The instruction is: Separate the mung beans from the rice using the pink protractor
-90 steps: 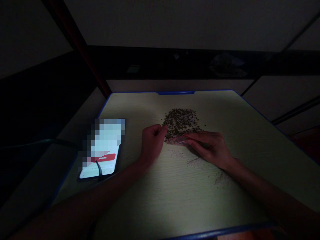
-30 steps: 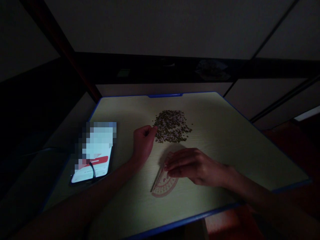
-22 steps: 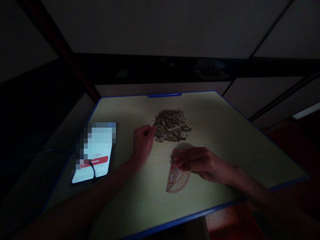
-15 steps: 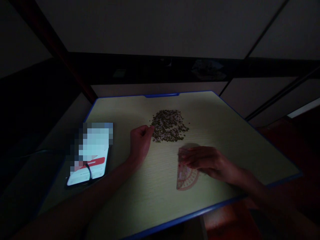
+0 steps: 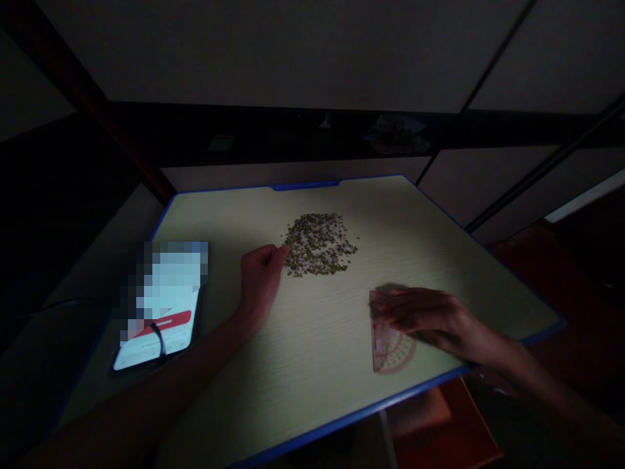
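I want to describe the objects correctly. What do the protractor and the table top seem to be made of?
Protractor: probably clear reddish plastic, since the table shows through it and printed scale marks are visible. Table top: probably pale wood-look laminate, matte, with fine grain lines and a blue edge strip.

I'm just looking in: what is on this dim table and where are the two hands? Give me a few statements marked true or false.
1. The right hand lies flat on a protractor. True.
2. The left hand rests on the phone. False: it is curled beside the pile of small beans, apart from the phone.
3. The phone's screen is lit. True.
4. The beans sit in a bowl. False: they lie loose on the table.
5. The protractor lies near the table's front edge. True.
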`<state>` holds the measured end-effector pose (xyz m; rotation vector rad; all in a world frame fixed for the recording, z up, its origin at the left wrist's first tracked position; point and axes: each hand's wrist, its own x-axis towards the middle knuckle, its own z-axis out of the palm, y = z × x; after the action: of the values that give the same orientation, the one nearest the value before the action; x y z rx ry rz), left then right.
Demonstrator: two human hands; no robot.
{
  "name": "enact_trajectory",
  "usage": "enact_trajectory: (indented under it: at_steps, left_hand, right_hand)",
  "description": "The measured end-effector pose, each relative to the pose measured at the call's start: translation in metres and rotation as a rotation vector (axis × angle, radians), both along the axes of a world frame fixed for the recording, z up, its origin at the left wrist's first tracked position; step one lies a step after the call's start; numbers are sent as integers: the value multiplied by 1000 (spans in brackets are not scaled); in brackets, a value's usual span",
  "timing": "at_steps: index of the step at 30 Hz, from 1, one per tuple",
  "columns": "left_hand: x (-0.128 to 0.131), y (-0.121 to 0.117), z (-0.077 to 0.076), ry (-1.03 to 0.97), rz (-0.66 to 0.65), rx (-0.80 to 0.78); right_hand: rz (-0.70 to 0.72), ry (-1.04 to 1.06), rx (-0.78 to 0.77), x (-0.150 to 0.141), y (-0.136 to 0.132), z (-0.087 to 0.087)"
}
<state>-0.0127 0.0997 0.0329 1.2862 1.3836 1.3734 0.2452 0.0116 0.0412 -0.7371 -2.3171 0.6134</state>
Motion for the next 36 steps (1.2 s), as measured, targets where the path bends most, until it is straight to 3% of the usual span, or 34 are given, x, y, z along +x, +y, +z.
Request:
enact_trajectory:
  at_steps: [6, 10, 15, 19, 36]
  left_hand:
    - [0, 1, 0, 10, 1, 9]
    - [-1, 3, -3, 19, 1, 20]
    - [-2, 5, -5, 26, 2, 23]
    - [-2, 4, -4, 16, -8, 10]
    - [-3, 7, -4, 70, -31, 35]
  right_hand:
    - [-21, -15, 4, 7, -7, 8]
    - [-98, -30, 52, 0, 6, 11]
    - [-238, -148, 169, -10, 33, 4]
    - [-280, -206, 204, -8, 38, -5]
    - [-274, -292, 178, 12, -19, 2]
